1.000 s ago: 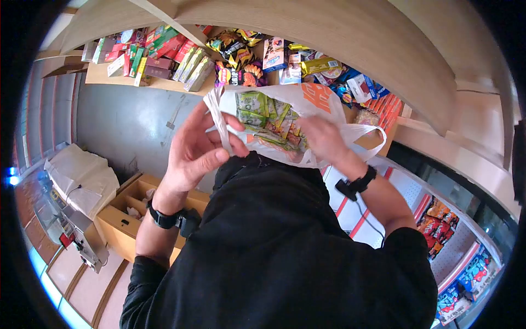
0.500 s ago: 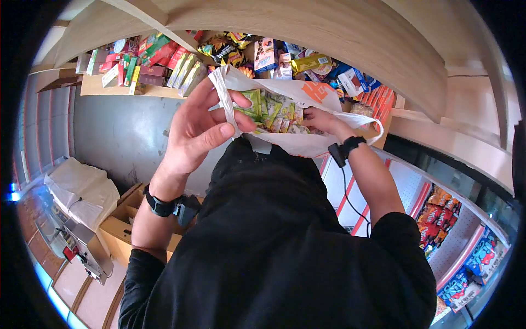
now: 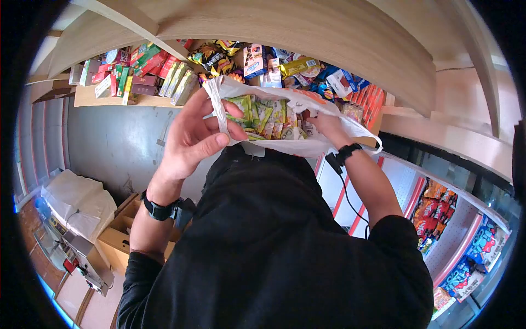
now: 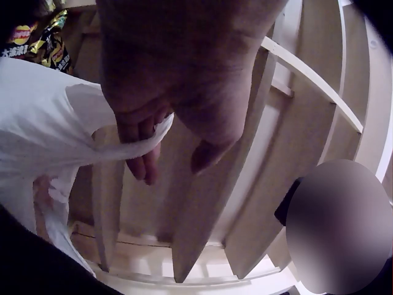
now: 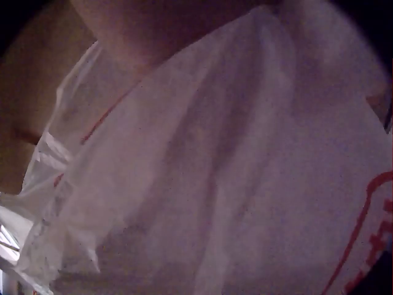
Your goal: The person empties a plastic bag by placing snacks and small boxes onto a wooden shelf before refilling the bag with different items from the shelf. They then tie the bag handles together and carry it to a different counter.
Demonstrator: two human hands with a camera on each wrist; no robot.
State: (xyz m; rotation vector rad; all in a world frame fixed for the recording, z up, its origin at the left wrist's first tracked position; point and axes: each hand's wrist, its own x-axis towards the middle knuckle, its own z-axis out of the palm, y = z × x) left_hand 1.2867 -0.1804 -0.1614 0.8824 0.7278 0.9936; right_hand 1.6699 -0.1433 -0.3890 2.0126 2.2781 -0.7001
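A white plastic bag (image 3: pixel 293 146) with orange print hangs between my hands, its mouth spread towards me. My left hand (image 3: pixel 189 134) holds one twisted handle (image 3: pixel 217 104), which runs across its bent fingers; the left wrist view shows the handle (image 4: pixel 138 147) pulled taut there. Inside lie several small green packets (image 3: pixel 267 116). At the bag's right end my right hand (image 3: pixel 330 129) reaches in past the rim, beside a dark reddish-brown patch. Its fingertips are partly hidden, and I cannot tell whether they grip anything. White bag plastic (image 5: pixel 184 172) fills most of the right wrist view.
Behind the bag runs a wooden shelf with snack boxes (image 3: pixel 253 60), black chip bags (image 3: pixel 212 59) and red and green cartons (image 3: pixel 148 60). A wooden board (image 3: pixel 307 33) curves above it. Cardboard boxes (image 3: pixel 116 247) stand at lower left, a snack rack (image 3: pixel 449 247) at right.
My right hand has come down from above the packets into the bag's right end. The left hand keeps holding the handle. The bag's mouth has become flatter and wider.
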